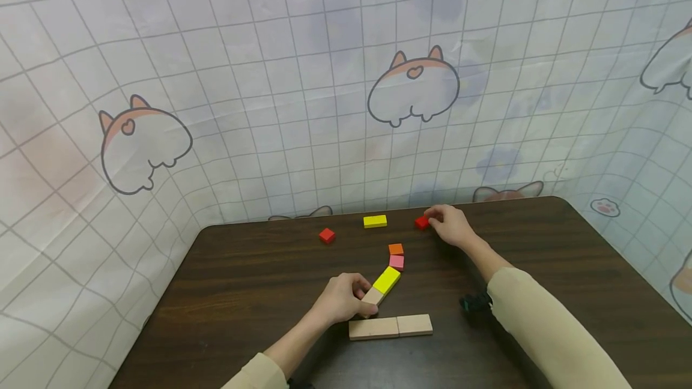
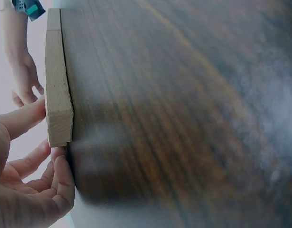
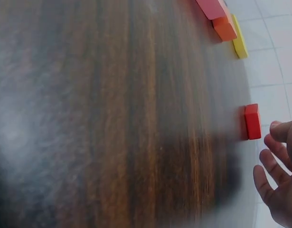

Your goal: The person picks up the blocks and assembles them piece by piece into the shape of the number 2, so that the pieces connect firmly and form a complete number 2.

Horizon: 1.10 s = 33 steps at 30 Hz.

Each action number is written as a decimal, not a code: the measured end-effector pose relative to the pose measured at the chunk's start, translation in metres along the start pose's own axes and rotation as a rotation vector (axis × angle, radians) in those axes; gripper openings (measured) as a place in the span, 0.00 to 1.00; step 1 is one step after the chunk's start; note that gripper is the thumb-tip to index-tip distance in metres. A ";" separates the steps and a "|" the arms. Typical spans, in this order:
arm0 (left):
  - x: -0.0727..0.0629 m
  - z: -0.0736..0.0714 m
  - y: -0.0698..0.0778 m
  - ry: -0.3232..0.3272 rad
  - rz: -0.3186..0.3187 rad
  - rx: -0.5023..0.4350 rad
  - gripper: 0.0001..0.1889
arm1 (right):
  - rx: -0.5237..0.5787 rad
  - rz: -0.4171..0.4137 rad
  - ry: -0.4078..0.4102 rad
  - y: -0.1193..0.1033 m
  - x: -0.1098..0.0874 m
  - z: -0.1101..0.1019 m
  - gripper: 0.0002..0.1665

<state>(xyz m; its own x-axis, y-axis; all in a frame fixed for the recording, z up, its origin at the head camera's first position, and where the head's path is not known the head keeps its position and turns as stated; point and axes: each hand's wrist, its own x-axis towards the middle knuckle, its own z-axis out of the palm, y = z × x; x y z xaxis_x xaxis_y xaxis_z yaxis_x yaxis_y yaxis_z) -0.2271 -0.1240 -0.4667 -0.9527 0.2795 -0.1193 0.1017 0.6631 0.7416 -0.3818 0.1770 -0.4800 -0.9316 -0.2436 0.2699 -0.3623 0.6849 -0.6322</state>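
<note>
My left hand (image 1: 340, 299) pinches a plain wooden block (image 1: 373, 296) between thumb and fingers. This block is the near end of a bent line: a yellow block (image 1: 387, 281) adjoins it, then a pink block (image 1: 397, 262) and an orange block (image 1: 396, 249). At the back right, my right hand (image 1: 450, 224) is beside a red block (image 1: 421, 223). The right wrist view shows its loosely bent fingers just short of that red block (image 3: 252, 121). Two plain wooden blocks (image 1: 373, 328) lie end to end in front of the left hand.
Another red block (image 1: 327, 235) lies at the back left, and a second yellow block (image 1: 375, 221) near the back edge. The dark wood-grain table (image 1: 243, 293) meets a hanging cloth (image 1: 303, 155) with a grid pattern behind it.
</note>
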 end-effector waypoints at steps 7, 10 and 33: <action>0.000 0.000 -0.001 0.001 0.006 -0.005 0.17 | -0.025 0.020 -0.028 0.001 0.004 0.004 0.14; 0.000 0.000 -0.001 0.001 0.007 -0.006 0.17 | -0.033 0.022 -0.036 0.003 0.005 0.007 0.14; 0.000 0.000 0.000 0.013 0.008 0.002 0.17 | -0.028 -0.023 -0.101 -0.005 0.002 0.011 0.08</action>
<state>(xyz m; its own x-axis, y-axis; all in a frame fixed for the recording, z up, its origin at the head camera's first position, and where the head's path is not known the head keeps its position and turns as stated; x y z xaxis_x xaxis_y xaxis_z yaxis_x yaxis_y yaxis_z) -0.2266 -0.1239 -0.4668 -0.9555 0.2759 -0.1050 0.1098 0.6624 0.7410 -0.3821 0.1651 -0.4845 -0.9220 -0.3261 0.2087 -0.3836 0.6968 -0.6061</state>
